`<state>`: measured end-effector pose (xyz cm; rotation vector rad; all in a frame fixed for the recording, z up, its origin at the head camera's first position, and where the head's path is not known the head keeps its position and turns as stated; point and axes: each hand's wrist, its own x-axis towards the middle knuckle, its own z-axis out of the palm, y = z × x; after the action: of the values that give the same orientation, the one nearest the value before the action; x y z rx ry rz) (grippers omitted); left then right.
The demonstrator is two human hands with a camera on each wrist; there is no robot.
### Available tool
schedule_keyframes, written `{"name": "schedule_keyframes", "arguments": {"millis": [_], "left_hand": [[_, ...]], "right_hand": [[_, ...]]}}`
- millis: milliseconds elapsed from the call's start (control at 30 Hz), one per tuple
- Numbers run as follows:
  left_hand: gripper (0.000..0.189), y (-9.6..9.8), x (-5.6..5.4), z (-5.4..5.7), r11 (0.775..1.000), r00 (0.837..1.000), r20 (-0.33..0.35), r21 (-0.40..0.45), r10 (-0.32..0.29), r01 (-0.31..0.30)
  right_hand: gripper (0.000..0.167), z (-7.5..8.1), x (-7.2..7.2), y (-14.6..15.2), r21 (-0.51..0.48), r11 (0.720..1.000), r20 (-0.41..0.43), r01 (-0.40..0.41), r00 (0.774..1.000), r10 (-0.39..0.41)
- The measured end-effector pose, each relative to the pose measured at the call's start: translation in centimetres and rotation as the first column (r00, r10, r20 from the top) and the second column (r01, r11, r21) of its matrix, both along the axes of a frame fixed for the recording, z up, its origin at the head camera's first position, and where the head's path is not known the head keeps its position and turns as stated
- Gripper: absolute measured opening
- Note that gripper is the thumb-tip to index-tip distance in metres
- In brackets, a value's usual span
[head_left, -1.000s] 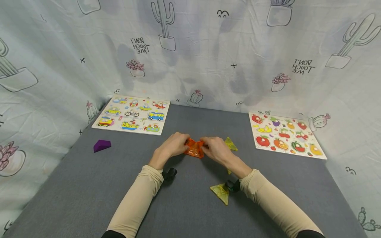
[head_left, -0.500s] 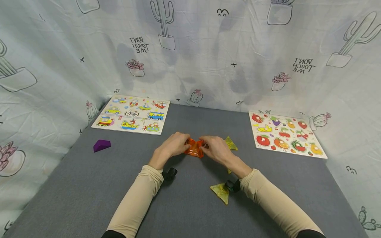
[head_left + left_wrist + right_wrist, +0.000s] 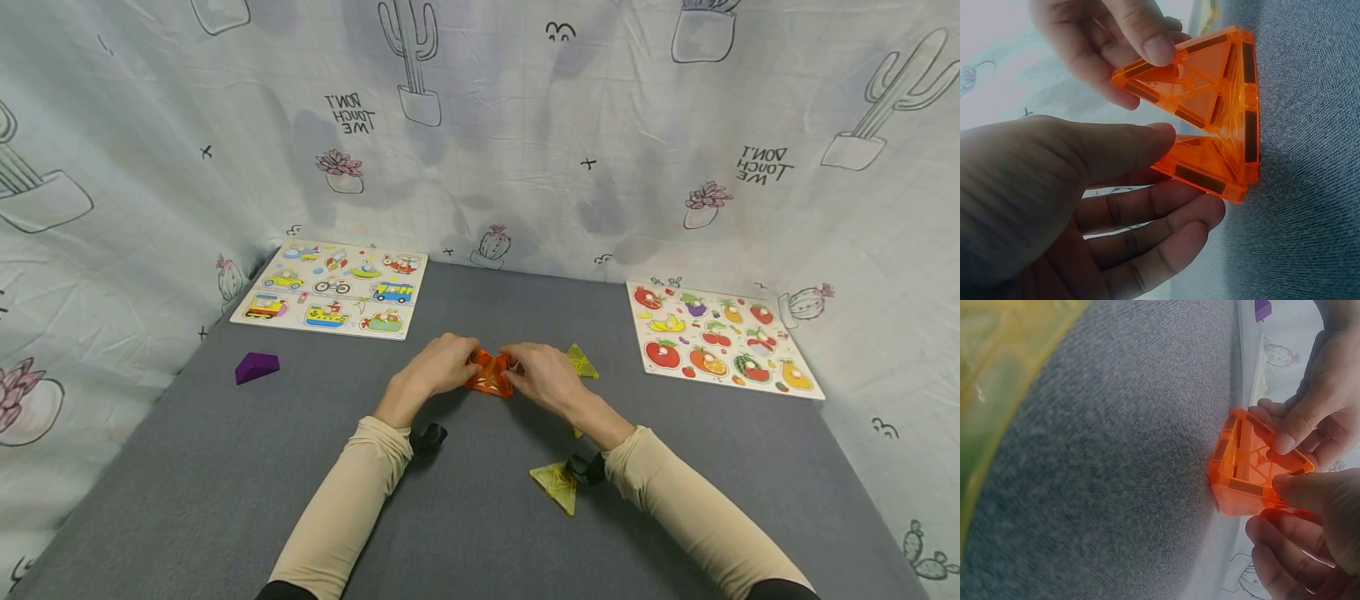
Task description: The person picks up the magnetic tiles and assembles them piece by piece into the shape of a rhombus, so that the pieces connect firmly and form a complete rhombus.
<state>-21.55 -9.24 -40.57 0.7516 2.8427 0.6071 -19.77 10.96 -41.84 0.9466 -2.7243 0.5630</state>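
Note:
In the middle of the grey table stand orange translucent magnetic tiles (image 3: pixel 491 377), triangular panels tilted up and joined at their lower edges. My left hand (image 3: pixel 444 364) pinches one panel between thumb and fingers. Opposite it, my right hand (image 3: pixel 546 377) pinches another panel near its tip. The left wrist view shows a triangular panel (image 3: pixel 1200 78) with dark magnet strips along its edges, the right thumb lying on its face. In the right wrist view both thumbs press the orange panels (image 3: pixel 1260 453) from above, and the joined base sits at the cloth.
Yellow triangular tiles lie beside my right arm: one at the front (image 3: pixel 557 487), one behind the hand (image 3: pixel 581 363), another mostly hidden under the wrist. A purple block (image 3: pixel 257 367) lies left. Vehicle puzzle board (image 3: pixel 330 290) and fruit puzzle board (image 3: pixel 720 340) lie at the back before a curtain.
Almost nothing differs. Both hands keep their pinch on the orange tiles, and the right hand has shifted very slightly left, toward the other hand.

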Motion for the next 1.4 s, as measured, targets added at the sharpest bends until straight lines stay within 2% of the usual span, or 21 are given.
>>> {"name": "schedule_keyframes", "arguments": {"millis": [767,1400], "left_hand": [[0.010,0.12,0.18,0.03,1.000,1.000,-0.026,-0.015,-0.004,0.004],[0.011,0.16,0.26,0.16,1.000,1.000,0.000,0.001,0.005,-0.005]], "right_hand": [[0.034,0.00,0.14,-0.17,0.001,1.000,-0.004,-0.008,1.000,0.008],[0.033,-0.18,0.19,-0.12,-0.018,1.000,-0.019,-0.026,1.000,0.025]]}}
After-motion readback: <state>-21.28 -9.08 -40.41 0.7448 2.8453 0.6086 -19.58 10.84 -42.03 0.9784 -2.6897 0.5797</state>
